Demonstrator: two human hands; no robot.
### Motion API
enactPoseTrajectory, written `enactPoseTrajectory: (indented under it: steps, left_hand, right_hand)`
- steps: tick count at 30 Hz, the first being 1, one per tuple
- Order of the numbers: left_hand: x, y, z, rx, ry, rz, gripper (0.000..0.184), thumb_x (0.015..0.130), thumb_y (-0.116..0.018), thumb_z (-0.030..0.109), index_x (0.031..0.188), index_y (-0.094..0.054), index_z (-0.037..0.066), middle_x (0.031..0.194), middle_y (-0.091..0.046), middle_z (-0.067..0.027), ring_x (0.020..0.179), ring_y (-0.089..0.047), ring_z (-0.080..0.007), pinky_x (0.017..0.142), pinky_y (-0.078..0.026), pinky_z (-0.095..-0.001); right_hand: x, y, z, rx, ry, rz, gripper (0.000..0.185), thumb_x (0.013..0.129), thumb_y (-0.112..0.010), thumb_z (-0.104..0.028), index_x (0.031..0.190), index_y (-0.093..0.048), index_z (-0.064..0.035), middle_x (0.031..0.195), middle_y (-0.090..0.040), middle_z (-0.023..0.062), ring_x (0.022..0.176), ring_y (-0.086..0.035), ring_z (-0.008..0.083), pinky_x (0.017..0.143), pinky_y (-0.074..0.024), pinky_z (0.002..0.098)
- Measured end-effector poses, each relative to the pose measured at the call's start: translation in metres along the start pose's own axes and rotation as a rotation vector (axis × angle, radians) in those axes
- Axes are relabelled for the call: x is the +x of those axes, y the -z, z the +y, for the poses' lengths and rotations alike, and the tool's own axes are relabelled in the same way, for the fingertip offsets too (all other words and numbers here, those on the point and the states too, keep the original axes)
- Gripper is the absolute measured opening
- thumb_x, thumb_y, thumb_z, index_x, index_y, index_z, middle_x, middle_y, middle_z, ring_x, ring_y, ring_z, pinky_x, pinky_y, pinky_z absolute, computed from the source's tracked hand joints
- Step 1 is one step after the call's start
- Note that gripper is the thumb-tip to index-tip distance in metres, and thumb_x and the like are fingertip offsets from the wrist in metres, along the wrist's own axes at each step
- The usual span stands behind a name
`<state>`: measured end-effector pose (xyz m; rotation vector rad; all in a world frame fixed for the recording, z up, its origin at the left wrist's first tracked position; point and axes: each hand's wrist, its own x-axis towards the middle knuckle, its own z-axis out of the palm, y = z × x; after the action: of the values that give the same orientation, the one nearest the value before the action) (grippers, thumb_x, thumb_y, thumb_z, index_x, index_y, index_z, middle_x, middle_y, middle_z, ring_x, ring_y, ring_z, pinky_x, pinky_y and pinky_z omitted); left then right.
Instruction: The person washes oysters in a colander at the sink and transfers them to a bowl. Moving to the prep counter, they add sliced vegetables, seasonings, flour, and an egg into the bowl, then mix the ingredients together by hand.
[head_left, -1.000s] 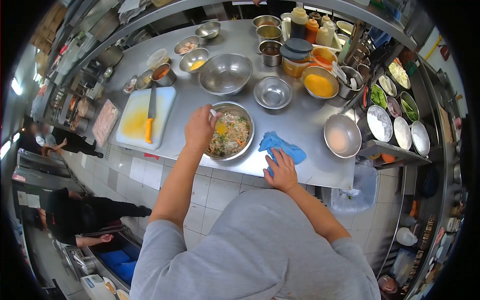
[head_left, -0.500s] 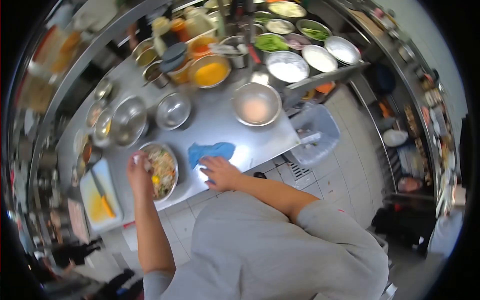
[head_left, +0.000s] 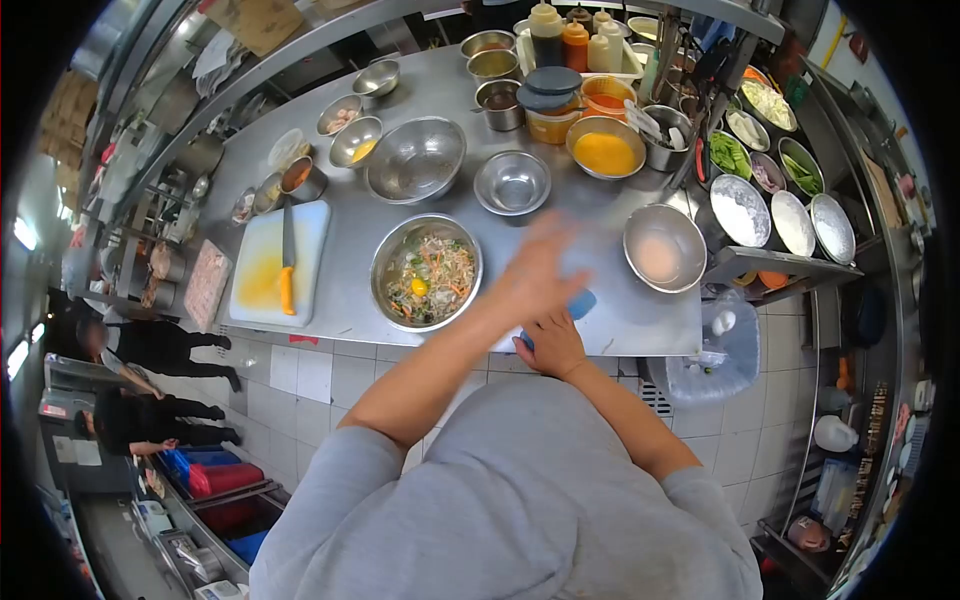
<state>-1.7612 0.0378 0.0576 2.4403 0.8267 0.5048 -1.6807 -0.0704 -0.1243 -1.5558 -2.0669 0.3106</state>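
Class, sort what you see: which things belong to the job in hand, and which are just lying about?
Probably in the job:
mixing bowl of shredded food
egg yolk on top
blue cloth under the right hand

Probably just lying about:
knife
cutting board beneath it
squeeze bottles

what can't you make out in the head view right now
Bare left hand, head view: blurred, grip unclear.
Blue cloth, head view: mostly hidden by the left hand and right hand.
White object against the clear plastic bin liner, head view: too small and blurred to identify.
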Motion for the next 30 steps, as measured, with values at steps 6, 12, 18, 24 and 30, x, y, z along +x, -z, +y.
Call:
enactPoseTrajectory:
  steps: [6, 12, 18, 24, 30]
  left_hand:
    - [-0.080, 0.034, -0.148, 0.324, 0.862, 0.232, 0.067, 0.083, -0.077, 0.034, 0.134, -0.055, -0.004, 0.141, -0.052, -0.0269, 0.135, -0.046, -0.0411, 0.113, -0.037, -0.0500]
    - [-0.118, 0.027, -0.214, 0.230, 0.843, -0.169, 0.069, 0.080, -0.078, 0.031, 0.135, -0.055, -0.005, 0.123, -0.065, -0.0273, 0.119, -0.060, -0.0419, 0.102, -0.049, -0.0477]
    - [-0.097, 0.015, -0.196, 0.066, 0.598, 0.140, 0.065, 0.080, -0.079, 0.033, 0.138, -0.059, 0.012, 0.117, -0.069, -0.0239, 0.114, -0.064, -0.0410, 0.100, -0.051, -0.0455]
    - [-0.088, 0.016, -0.210, 0.312, 0.646, -0.114, 0.064, 0.077, -0.084, 0.033, 0.133, -0.063, 0.013, 0.116, -0.070, -0.0216, 0.114, -0.065, -0.0361, 0.101, -0.051, -0.0444]
    - [-0.119, 0.043, -0.185, 0.411, 0.438, -0.256, 0.067, 0.076, -0.082, 0.020, 0.138, -0.060, 0.011, 0.127, -0.065, -0.0233, 0.120, -0.062, -0.0361, 0.103, -0.049, -0.0424]
  right_hand:
    - [0.007, 0.007, -0.006, -0.027, 0.093, 0.164, 0.044, 0.081, -0.073, -0.030, 0.117, -0.067, -0.0053, 0.141, -0.054, 0.0168, 0.131, -0.049, 0.0386, 0.106, -0.0397, 0.0508]
    - [0.006, 0.001, -0.005, -0.045, 0.090, 0.145, 0.044, 0.081, -0.073, -0.030, 0.117, -0.068, -0.0063, 0.142, -0.053, 0.0159, 0.132, -0.049, 0.0378, 0.106, -0.0405, 0.0510]
    - [0.007, -0.002, -0.006, -0.057, 0.078, 0.128, 0.047, 0.081, -0.073, -0.030, 0.121, -0.066, -0.0074, 0.143, -0.053, 0.0159, 0.133, -0.048, 0.0378, 0.105, -0.0411, 0.0510]
    - [0.007, 0.005, -0.005, -0.062, 0.091, 0.114, 0.047, 0.081, -0.074, -0.029, 0.121, -0.066, -0.0074, 0.143, -0.053, 0.0158, 0.132, -0.048, 0.0384, 0.105, -0.0409, 0.0513]
    - [0.006, 0.002, -0.004, -0.039, 0.090, 0.135, 0.046, 0.081, -0.074, -0.029, 0.120, -0.066, -0.0075, 0.142, -0.053, 0.0154, 0.132, -0.048, 0.0385, 0.106, -0.0400, 0.0510]
